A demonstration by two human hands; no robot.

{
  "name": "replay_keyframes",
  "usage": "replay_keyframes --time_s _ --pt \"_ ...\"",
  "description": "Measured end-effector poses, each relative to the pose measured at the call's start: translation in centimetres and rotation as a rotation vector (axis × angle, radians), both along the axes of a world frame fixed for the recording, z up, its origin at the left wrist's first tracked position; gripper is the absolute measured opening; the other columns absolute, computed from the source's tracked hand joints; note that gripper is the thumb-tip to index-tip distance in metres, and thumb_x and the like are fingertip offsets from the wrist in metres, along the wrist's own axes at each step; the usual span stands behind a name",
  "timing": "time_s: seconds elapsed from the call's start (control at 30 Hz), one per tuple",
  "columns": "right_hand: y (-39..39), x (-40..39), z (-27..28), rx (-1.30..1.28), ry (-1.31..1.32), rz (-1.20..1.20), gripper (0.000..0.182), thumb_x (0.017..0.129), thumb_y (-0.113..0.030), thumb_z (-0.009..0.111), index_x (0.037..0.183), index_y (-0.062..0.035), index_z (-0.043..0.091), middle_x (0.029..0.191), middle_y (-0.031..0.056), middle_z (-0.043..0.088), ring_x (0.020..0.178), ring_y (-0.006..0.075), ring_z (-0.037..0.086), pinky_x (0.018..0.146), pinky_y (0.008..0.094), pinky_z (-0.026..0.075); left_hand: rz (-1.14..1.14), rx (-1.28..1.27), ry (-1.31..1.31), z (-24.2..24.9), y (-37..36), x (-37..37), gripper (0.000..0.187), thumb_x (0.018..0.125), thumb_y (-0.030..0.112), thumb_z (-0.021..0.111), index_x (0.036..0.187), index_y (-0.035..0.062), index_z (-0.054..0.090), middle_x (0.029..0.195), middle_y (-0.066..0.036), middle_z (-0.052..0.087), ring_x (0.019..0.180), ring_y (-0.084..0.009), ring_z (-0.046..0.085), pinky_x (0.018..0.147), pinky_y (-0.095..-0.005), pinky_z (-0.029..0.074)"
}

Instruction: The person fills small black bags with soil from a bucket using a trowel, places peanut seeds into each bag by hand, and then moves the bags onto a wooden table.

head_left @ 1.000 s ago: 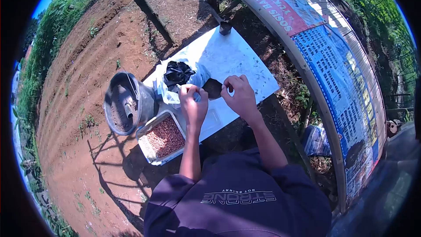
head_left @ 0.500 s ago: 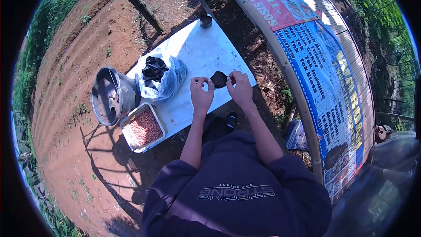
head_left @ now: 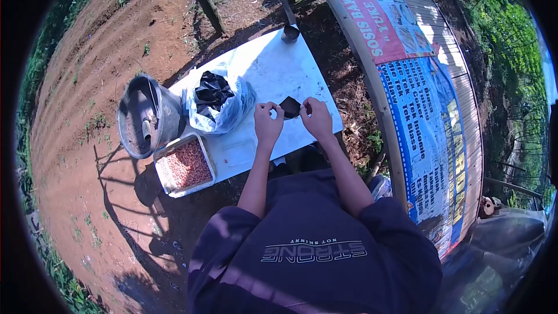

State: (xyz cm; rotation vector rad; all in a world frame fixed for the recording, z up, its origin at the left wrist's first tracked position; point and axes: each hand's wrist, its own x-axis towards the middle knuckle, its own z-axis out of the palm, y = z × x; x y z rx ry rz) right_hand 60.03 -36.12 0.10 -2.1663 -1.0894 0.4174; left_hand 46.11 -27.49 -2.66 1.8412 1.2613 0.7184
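Between my two hands, over the near right part of the white table (head_left: 274, 61), is a small black plastic bag (head_left: 290, 107). My left hand (head_left: 269, 118) pinches its left edge between thumb and fingers. The opposite edge is pinched by my right hand (head_left: 316, 118). To the left of my hands a whitish plastic bag (head_left: 234, 109) stands on the table, with crumpled black plastic (head_left: 213, 92) in its opening. A small dark pot (head_left: 290, 34) sits at the table's far corner.
A tray of reddish seeds (head_left: 189, 166) lies at the table's near left corner. Beside it stands a dark bucket (head_left: 167, 117) with soil and a tool in it. A printed banner (head_left: 415, 122) on a slatted structure runs along the right.
The camera view has shifted and turned slightly, moving the table and banner in the picture. Both hands still hold the black bag, which looks slightly more tilted.
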Motion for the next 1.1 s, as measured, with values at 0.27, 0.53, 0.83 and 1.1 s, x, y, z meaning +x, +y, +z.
replay_keyframes --time_s 0.27,0.53,0.83,1.1 --pt "3.0 7.1 -1.8 -0.116 0.138 0.081 0.013 0.088 -0.02 0.066 0.088 -0.0067 0.064 0.075 0.009 0.065 0.069 0.027 0.066 0.063 0.0401 0.051 0.059 -0.067 0.113 -2.5 1.7 5.9 0.016 0.088 0.023 0.066 0.087 0.007 0.067 0.097 -0.013 0.059 0.089 -0.0307 0.059 0.076 -0.0435 0.05" --pt "7.4 14.1 -5.4 -0.173 0.136 0.178 0.015 0.088 -0.021 0.065 0.089 -0.006 0.065 0.085 0.0136 0.069 0.079 0.0339 0.068 0.07 0.0466 0.053 0.151 -0.116 0.247 -5.7 4.6 12.6 0.018 0.09 0.027 0.064 0.089 0.0087 0.067 0.099 -0.012 0.059 0.093 -0.0328 0.06 0.077 -0.0449 0.051" --pt "11.5 15.1 -6.7 -0.133 0.113 0.208 0.016 0.09 -0.022 0.066 0.09 -0.0061 0.065 0.081 0.0116 0.066 0.074 0.0294 0.065 0.066 0.0434 0.051 0.207 -0.129 0.284 -6.2 8.2 13.5 0.019 0.091 0.029 0.063 0.091 0.0102 0.067 0.101 -0.012 0.06 0.096 -0.0331 0.06 0.079 -0.046 0.052" --pt "12.1 14.0 -8.4 -0.105 0.023 0.206 0.016 0.09 -0.022 0.066 0.089 -0.0058 0.064 0.086 0.0135 0.068 0.077 0.0321 0.067 0.068 0.0449 0.052 0.178 -0.182 0.321 -8.3 9.4 12.9 0.021 0.091 0.031 0.063 0.091 0.0105 0.068 0.1 -0.014 0.062 0.096 -0.0344 0.062 0.078 -0.0468 0.053"
